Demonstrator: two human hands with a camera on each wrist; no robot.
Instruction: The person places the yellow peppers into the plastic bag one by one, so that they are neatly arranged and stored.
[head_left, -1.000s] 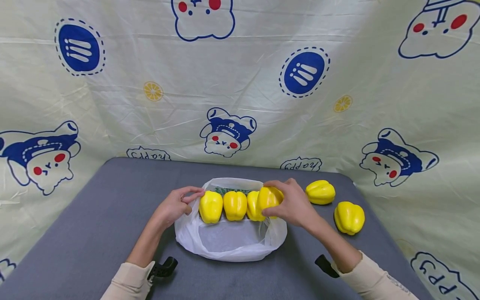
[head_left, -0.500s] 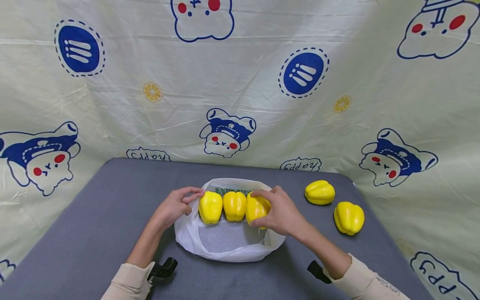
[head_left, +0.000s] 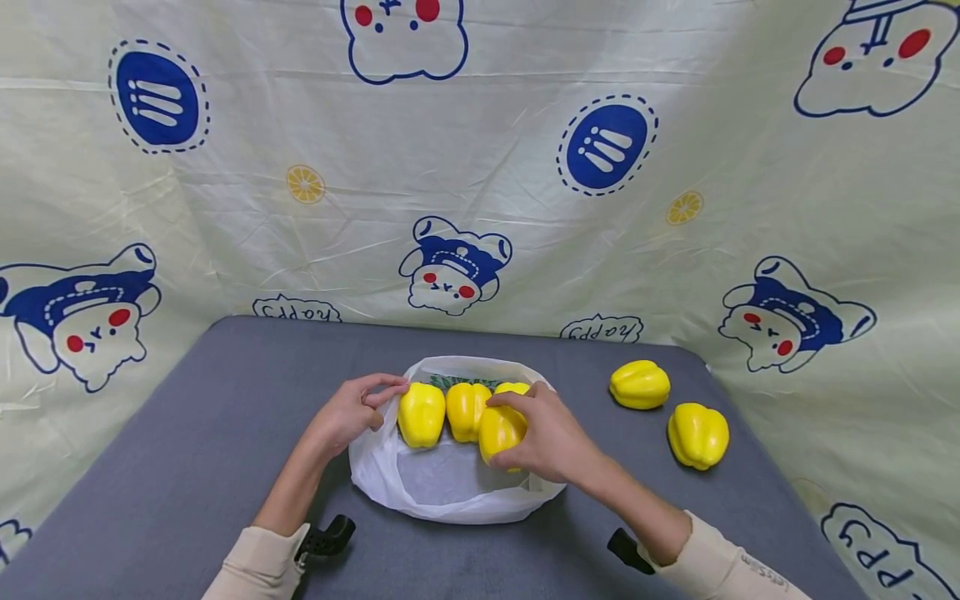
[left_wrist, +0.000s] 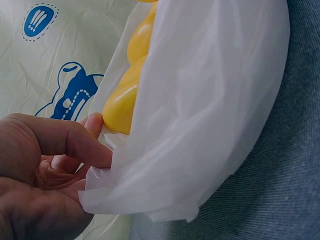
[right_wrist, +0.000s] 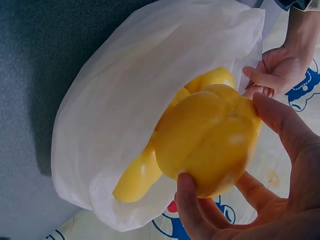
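Clearest from left-wrist view, left hand (head_left: 348, 415) pinches white plastic bag (left_wrist: 195, 110) by left edge; right hand (head_left: 551, 437) grips lobed yellow pepper (right_wrist: 207, 140).

Three views of one white bag (head_left: 378, 471).
Head: above the bag's near side, facing forward-down, far enough back for table (head_left: 210, 433) and backdrop (head_left: 480, 150). Left wrist: close by the bag's left end, its wall filling much of frame. Right wrist: close at the bag's right end, facing across to the left hand (right_wrist: 277, 72); shares bag and yellow pepper (right_wrist: 210, 140) with head.

A cartoon-printed sheet (head_left: 247, 250) hangs behind a grey table (head_left: 187, 458).
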